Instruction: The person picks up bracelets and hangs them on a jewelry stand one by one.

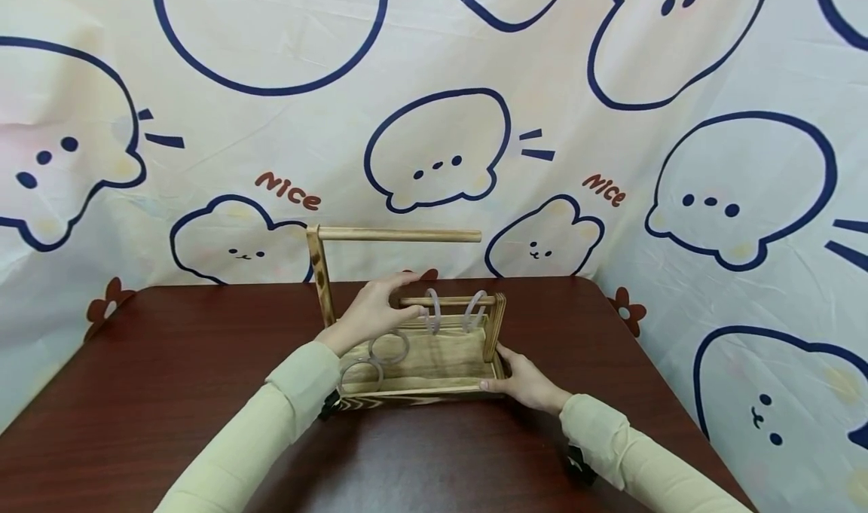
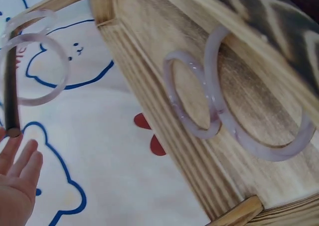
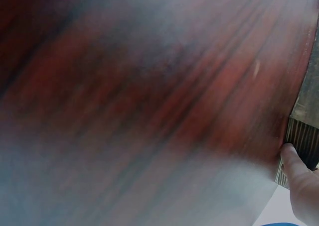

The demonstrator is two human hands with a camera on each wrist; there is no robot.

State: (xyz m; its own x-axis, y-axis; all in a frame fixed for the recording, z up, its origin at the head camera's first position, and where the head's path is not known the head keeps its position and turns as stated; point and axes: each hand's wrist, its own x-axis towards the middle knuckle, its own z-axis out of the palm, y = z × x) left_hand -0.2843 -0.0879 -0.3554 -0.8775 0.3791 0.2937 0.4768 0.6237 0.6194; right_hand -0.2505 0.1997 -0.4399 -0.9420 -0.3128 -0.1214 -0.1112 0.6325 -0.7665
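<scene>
A wooden stand (image 1: pixel 441 358) has a shallow tray base, a tall upper bar (image 1: pixel 400 235) and a lower bar (image 1: pixel 450 300). Two pale lilac bangles, a left one (image 1: pixel 437 311) and a right one (image 1: pixel 469 311), hang round the lower bar. Inside the tray a smaller bangle (image 2: pixel 169 84) and a larger bangle (image 2: pixel 269 154) lie touching or overlapping. My left hand (image 1: pixel 373 311) is at the lower bar's free end, thumb and fingers apart, holding no bangle. At the tray's right end my right hand (image 1: pixel 532 381) grips the stand, thumb on the front rim.
The stand rests on a dark red-brown table (image 1: pixel 203 362). A pale cloth (image 1: pixel 434 61) with cartoon outlines hangs behind the table and along its right side. The upper bar reaches out above the left hand.
</scene>
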